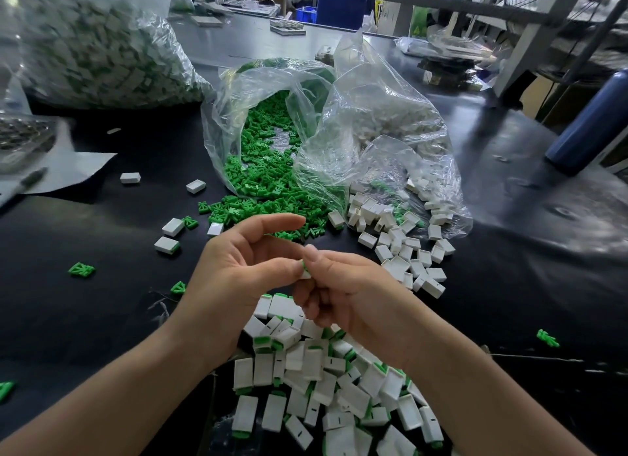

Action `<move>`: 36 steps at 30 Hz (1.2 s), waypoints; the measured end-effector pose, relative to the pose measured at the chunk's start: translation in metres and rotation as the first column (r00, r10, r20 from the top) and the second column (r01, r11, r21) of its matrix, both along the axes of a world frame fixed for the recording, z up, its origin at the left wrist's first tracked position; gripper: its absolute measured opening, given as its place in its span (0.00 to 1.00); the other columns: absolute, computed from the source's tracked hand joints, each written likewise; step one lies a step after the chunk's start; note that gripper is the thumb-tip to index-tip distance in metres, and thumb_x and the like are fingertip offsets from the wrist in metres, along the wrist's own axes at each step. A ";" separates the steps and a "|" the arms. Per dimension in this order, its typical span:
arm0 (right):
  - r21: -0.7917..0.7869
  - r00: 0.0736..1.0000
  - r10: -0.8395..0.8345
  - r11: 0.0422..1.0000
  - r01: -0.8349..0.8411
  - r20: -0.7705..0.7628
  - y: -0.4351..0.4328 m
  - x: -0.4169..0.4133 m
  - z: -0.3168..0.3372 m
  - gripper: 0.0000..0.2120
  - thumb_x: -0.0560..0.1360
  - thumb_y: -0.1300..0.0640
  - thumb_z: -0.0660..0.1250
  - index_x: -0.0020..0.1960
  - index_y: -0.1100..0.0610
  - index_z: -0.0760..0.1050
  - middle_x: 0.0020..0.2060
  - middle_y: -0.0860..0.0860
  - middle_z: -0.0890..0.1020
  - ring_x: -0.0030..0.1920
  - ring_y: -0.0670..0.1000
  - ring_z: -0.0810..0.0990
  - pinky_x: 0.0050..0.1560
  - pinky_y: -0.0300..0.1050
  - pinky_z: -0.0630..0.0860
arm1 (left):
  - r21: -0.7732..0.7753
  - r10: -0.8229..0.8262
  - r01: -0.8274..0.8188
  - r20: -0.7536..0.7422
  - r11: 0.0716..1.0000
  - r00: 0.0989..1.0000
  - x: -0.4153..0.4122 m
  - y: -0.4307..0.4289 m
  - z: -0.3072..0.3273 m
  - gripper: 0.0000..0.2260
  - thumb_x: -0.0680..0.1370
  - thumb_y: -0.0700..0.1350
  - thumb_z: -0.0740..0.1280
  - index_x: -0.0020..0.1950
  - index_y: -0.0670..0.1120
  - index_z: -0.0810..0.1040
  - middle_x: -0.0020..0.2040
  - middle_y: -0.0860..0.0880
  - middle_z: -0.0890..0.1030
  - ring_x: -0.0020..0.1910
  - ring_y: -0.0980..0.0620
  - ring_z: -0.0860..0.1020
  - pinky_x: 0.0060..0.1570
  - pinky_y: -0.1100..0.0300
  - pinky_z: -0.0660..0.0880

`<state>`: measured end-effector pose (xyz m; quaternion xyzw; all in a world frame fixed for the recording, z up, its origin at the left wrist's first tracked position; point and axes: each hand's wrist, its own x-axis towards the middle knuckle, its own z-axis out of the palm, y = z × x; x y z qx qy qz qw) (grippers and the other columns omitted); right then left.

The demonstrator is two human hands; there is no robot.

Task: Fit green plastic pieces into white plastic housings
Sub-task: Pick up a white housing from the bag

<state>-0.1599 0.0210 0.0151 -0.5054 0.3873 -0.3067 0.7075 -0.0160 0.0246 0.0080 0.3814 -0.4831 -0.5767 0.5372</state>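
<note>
Sitting nearest is the pile of done housings [323, 387], white with green showing. Just above, the left hand [238, 275] and right hand [343, 296] both pinch one small housing [304, 272] with green in it. I think this is the push-in step. Next comes a firm squeeze, then new green pieces [265, 183] farther off

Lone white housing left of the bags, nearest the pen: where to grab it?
Likely best: pinch that white housing across its two long side walls, coming straight down. It lies flat on the black table, broad face up, bare surface all round. Both the left hand and right hand are pinching a part between them.
</note>
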 end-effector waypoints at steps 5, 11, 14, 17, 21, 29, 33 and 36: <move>-0.026 0.999 0.007 1.000 -0.008 -0.044 0.001 0.003 -0.001 0.19 0.67 0.40 0.56 0.39 0.56 0.72 0.28 0.48 0.76 0.26 0.45 0.71 0.28 0.37 0.64 | -0.026 -0.003 0.003 0.005 1.000 1.000 -0.001 0.000 -0.001 0.16 0.63 0.34 0.67 0.48 0.48 0.81 0.36 0.43 0.83 0.29 0.47 0.78 0.29 0.59 0.75; -0.163 0.987 -0.073 0.985 0.050 -0.142 0.002 0.004 -0.002 0.18 0.77 0.46 0.52 0.36 0.55 0.70 0.25 0.43 0.74 0.25 0.42 0.70 0.27 0.33 0.64 | -0.021 -0.021 0.021 0.006 1.000 1.000 -0.001 0.000 -0.002 0.17 0.64 0.35 0.68 0.51 0.46 0.80 0.38 0.40 0.83 0.30 0.45 0.79 0.31 0.59 0.77; -0.213 0.976 -0.122 0.974 0.081 -0.183 0.003 0.006 -0.005 0.21 0.77 0.45 0.52 0.40 0.60 0.73 0.25 0.42 0.72 0.25 0.40 0.68 0.28 0.31 0.65 | -0.008 -0.016 0.016 -0.001 1.000 1.000 -0.002 -0.001 -0.003 0.18 0.64 0.36 0.69 0.53 0.43 0.78 0.39 0.40 0.84 0.32 0.45 0.81 0.32 0.59 0.77; -0.254 0.965 -0.164 0.961 0.109 -0.205 0.004 0.008 -0.009 0.24 0.79 0.48 0.51 0.54 0.69 0.72 0.27 0.44 0.69 0.26 0.40 0.66 0.30 0.32 0.64 | -0.014 -0.014 0.014 -0.028 1.000 1.000 -0.004 0.000 -0.004 0.17 0.65 0.35 0.68 0.54 0.41 0.76 0.38 0.40 0.84 0.31 0.43 0.81 0.30 0.58 0.77; -0.299 0.949 -0.206 0.945 0.130 -0.237 0.004 0.010 -0.011 0.22 0.80 0.48 0.51 0.57 0.64 0.74 0.26 0.40 0.70 0.28 0.39 0.67 0.34 0.33 0.64 | -0.013 0.020 -0.020 -0.043 1.000 0.999 -0.006 -0.001 -0.006 0.18 0.64 0.34 0.67 0.54 0.43 0.76 0.39 0.42 0.84 0.34 0.45 0.83 0.32 0.58 0.78; -0.362 0.926 -0.262 0.919 0.153 -0.272 0.004 0.014 -0.014 0.16 0.79 0.46 0.51 0.51 0.53 0.75 0.26 0.32 0.72 0.31 0.33 0.71 0.39 0.35 0.64 | 0.001 0.044 -0.044 -0.043 0.999 0.998 -0.007 -0.001 -0.007 0.19 0.63 0.35 0.67 0.53 0.45 0.76 0.41 0.41 0.84 0.40 0.45 0.83 0.38 0.59 0.79; -0.373 0.922 -0.272 0.914 0.159 -0.274 0.004 0.015 -0.012 0.14 0.80 0.47 0.51 0.46 0.50 0.73 0.26 0.30 0.72 0.31 0.32 0.71 0.39 0.36 0.64 | 0.004 0.046 -0.046 -0.038 0.999 0.998 -0.007 0.000 -0.007 0.20 0.63 0.35 0.67 0.55 0.44 0.76 0.42 0.41 0.84 0.41 0.44 0.83 0.40 0.58 0.80; -0.386 0.911 -0.287 0.908 0.162 -0.295 0.004 0.013 -0.013 0.17 0.80 0.47 0.51 0.54 0.54 0.75 0.27 0.33 0.72 0.32 0.32 0.71 0.39 0.34 0.64 | 0.001 0.044 -0.044 -0.035 0.999 0.998 -0.007 0.000 -0.006 0.20 0.63 0.35 0.67 0.54 0.45 0.76 0.42 0.41 0.84 0.42 0.45 0.83 0.41 0.58 0.80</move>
